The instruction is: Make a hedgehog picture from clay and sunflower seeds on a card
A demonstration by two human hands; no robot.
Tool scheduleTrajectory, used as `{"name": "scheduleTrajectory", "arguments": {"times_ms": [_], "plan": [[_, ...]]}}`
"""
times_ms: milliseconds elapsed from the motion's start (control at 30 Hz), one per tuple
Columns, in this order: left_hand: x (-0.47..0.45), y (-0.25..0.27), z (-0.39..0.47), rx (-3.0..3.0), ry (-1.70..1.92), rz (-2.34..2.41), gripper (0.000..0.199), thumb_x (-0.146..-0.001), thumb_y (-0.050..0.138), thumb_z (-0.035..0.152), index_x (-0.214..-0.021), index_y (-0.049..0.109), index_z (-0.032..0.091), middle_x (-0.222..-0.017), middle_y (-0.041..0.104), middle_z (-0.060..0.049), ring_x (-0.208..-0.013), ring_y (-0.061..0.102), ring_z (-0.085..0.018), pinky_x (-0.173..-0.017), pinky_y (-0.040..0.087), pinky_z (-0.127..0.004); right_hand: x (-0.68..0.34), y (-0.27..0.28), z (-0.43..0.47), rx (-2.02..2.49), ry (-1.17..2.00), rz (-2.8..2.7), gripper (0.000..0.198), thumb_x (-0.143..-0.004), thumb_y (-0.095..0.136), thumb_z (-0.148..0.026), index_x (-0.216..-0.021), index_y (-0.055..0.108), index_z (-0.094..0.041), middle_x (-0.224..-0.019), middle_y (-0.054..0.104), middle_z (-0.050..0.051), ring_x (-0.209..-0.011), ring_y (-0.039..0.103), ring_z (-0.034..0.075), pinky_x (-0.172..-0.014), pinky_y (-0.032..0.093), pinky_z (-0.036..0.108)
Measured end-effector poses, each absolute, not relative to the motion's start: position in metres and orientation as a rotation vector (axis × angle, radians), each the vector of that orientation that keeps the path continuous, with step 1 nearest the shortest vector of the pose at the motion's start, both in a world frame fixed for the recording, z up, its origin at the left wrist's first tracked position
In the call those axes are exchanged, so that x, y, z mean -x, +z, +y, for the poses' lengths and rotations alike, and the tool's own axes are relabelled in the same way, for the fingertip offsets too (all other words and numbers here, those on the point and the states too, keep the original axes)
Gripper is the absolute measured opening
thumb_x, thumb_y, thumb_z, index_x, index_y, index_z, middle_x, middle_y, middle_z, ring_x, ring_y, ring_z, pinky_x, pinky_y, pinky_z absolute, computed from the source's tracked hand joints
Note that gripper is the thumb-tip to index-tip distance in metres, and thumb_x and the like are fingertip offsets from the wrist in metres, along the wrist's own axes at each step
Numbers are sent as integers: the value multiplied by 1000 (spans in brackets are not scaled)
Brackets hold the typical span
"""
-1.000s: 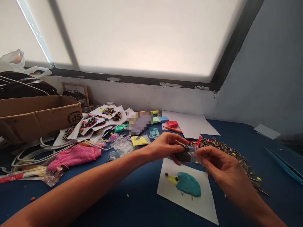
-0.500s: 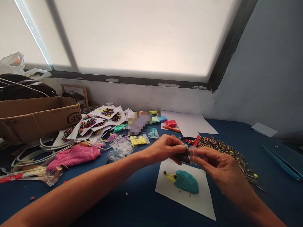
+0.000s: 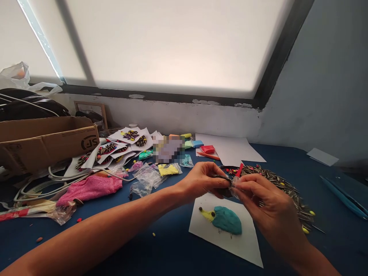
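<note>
Between my two hands is a small clear plastic bag (image 3: 225, 191) with dark, blackish clay-like stuff in it. My left hand (image 3: 202, 179) pinches its left side, thumb and fingers closed. At the bag's right end, the fingertips of my right hand (image 3: 263, 195) grip the clear plastic. Just below them on the table lies a white sheet of paper (image 3: 215, 245). A hedgehog shape of clay (image 3: 228, 220) sits on the sheet, with a teal body, a yellow snout, a dark nose and eye, and thin drawn legs.
A heap of striped sunflower seeds (image 3: 276, 182) spreads behind my right hand. Clay packets, including a yellow one (image 3: 169, 169), lie farther back. To the left are a pink cloth (image 3: 92, 189), a coiled cable, a cardboard box (image 3: 48, 143) and papers with seed-covered figures (image 3: 130, 135).
My right hand has shifted slightly and turned at the bag's end, its fingers bunched closer on the plastic. My left hand has barely moved, and the hedgehog sheet stays put.
</note>
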State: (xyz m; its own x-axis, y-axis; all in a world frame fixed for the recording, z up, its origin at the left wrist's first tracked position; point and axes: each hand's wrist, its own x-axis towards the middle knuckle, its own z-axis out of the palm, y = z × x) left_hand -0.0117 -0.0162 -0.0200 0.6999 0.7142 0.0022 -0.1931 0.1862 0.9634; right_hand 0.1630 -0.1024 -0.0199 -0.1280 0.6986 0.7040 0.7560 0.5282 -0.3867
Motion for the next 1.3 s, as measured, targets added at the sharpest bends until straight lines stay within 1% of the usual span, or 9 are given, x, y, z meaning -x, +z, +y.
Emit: {"name": "scheduleTrajectory", "arguments": {"times_ms": [133,300,467,667,800,900,1000,1133,1300], "plan": [[12,-20,-15,-1257,646,482,61,-55,95,47,-95,67,12,-83,71,-5,-72,69,-16,-60,55,-26,-164,-18,-103,1220,-116,-1856,13,-92,65,-22,-85,75,-23,-88,70,4,-67,67,13,-49,54,21],[11,-21,-13,-1316,664,509,55,-57,95,45,-89,68,10,-71,67,-2,-61,63,-12,-46,37,-18,-159,-18,-105,1265,124,-1767,12,-89,67,-28,-80,75,-25,-100,68,7,-75,68,17,-48,54,23],[13,-17,-10,-1407,698,604,34,-75,83,30,-98,69,10,-75,69,-4,-60,63,-10,-48,38,-18,-158,-9,-105,1343,433,-1558,22,-83,72,-43,-70,73,-25,-103,71,9,-103,68,27,-63,59,27],[22,-22,14,-1676,810,840,12,-87,60,13,-93,70,11,-82,70,-5,-69,65,-13,-64,51,-23,-168,-1,-101,1438,631,-1356,46,-77,74,-60,-51,66,-22,-110,74,11,-88,69,24,-56,55,26],[34,-34,31,-1920,800,1032,13,-77,62,9,-79,74,15,-77,68,-5,-87,67,-23,-80,53,-33,-169,-2,-101,1502,679,-1340,44,-74,73,-67,-66,75,-23,-91,75,9,-59,59,15,-53,55,29],[38,-34,30,-2056,833,1079,23,-76,61,4,-87,77,17,-103,71,-11,-120,55,-34,-103,44,-45,-167,-4,-100,1524,676,-1344,46,-70,75,-67,-80,79,-22,-71,70,5,-52,53,14,-45,49,27],[33,-23,16,-2122,848,988,35,-85,55,5,-109,76,19,-130,65,-11,-134,45,-31,-112,36,-44,-165,-7,-100,1525,645,-1377,45,-69,77,-66,-80,77,-22,-66,66,2,-53,53,14,-43,43,25],[20,-6,-9,-2073,640,746,25,-96,57,28,-100,78,14,-89,74,-7,-89,67,-21,-77,52,-29,-161,-10,-106,1503,485,-1491,35,-76,75,-57,-75,73,-23,-68,65,2,-58,56,16,-50,45,27],[16,-7,-24,-1776,470,456,46,-91,63,57,-91,78,13,-76,70,-4,-72,62,-14,-57,41,-22,-152,-9,-118,1422,209,-1686,17,-88,66,-37,-78,74,-26,-73,64,0,-53,49,12,-49,41,27]]}}
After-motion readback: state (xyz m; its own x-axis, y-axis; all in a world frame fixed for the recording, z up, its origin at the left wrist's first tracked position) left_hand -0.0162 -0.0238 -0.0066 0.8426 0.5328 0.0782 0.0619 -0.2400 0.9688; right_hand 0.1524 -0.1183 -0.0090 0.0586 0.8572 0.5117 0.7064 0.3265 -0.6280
